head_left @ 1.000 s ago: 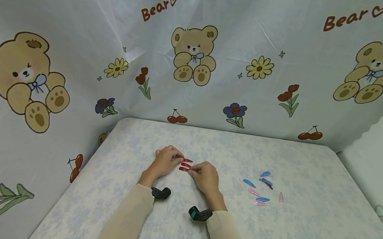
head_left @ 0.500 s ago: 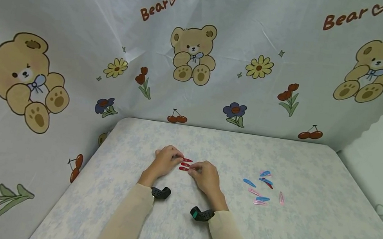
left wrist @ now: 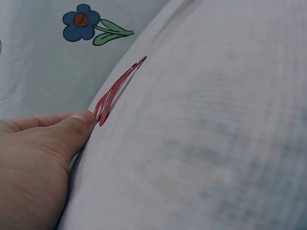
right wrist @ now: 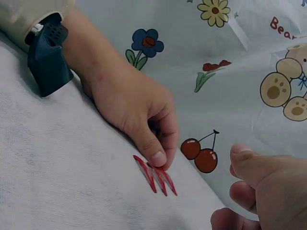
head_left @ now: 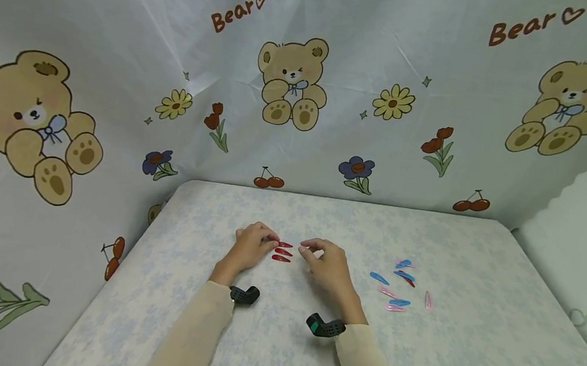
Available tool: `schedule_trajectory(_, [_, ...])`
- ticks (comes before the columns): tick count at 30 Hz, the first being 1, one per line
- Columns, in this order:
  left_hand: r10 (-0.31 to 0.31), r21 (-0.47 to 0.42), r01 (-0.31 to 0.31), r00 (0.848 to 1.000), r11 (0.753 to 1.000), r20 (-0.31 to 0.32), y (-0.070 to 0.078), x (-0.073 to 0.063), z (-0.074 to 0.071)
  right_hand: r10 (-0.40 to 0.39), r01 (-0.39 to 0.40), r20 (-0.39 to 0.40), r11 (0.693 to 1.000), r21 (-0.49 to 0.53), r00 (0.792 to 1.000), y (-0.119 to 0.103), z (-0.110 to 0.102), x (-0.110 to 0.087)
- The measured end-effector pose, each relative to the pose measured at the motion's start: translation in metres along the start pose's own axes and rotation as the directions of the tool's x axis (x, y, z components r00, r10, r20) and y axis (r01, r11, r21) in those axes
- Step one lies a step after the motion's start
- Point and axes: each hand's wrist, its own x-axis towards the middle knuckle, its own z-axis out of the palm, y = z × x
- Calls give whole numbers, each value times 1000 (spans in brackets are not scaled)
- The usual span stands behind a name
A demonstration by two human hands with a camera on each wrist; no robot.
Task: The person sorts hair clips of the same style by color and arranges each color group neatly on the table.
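left hand (head_left: 253, 246) pinches far red clip (head_left: 286, 245), prob to keep the row neat lol | right hand (head_left: 329, 264) nearby, fingers apart, nothing held | other two red clips (head_left: 282, 258) beside it on the bench (head_left: 274, 350)

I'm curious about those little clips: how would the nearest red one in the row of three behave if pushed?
The red clip lies flat on the table, so it would probably slide rather than roll. Its slim shape suggests it's light, and its straight outline hints at stiffness.

Bear-print sheet (head_left: 351, 57) behind the pale table (head_left: 274, 356), thin cord (head_left: 586, 321) at right.
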Motion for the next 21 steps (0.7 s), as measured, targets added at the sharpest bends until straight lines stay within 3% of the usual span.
schedule_trajectory(8, [2,2,-2,1000,1000,0,0,-3,-1,-80,82,-144,997,13,986,-9,-39,-5])
schedule_trajectory(16, [18,-5,-18,1000,1000,1,0,-2,0,-121,134,-336,991,18,934,-5,-81,-15])
schedule_trajectory(21, [6,-2,-6,1000,1000,2,-2,-2,1,-119,135,-402,991,11,908,3,-106,-21])
